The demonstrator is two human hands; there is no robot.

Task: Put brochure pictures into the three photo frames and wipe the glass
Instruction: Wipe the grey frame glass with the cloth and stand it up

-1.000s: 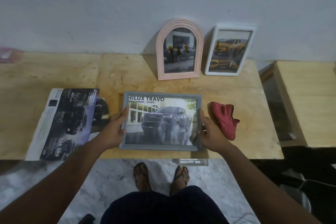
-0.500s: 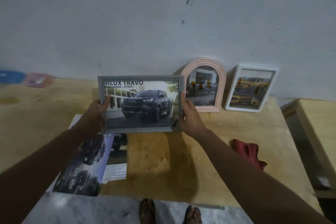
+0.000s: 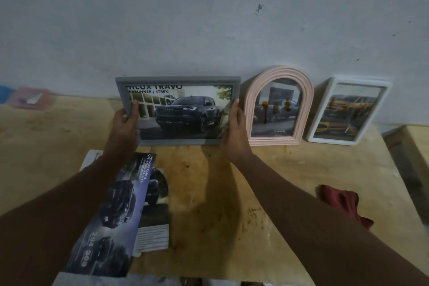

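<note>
The person is holding the grey frame (image 3: 183, 111) upright at the back of the table (image 3: 209, 193), close to the wall (image 3: 209, 18). The left hand (image 3: 124, 121) is gripping its left edge, with the thumb lying over the front. The right hand (image 3: 234, 127) is gripping its right edge. The frame is showing a dark pickup truck picture. Its bottom edge is sitting low by the table surface; whether it is touching cannot be told. Just beside it on the right, a pink arched frame (image 3: 277, 111) is leaning on the wall, and a white frame (image 3: 348, 111) is leaning beyond that, both holding pictures. A brochure (image 3: 116, 211) is lying under the left forearm, and a red cloth (image 3: 343, 202) is lying crumpled near the right forearm.
</note>
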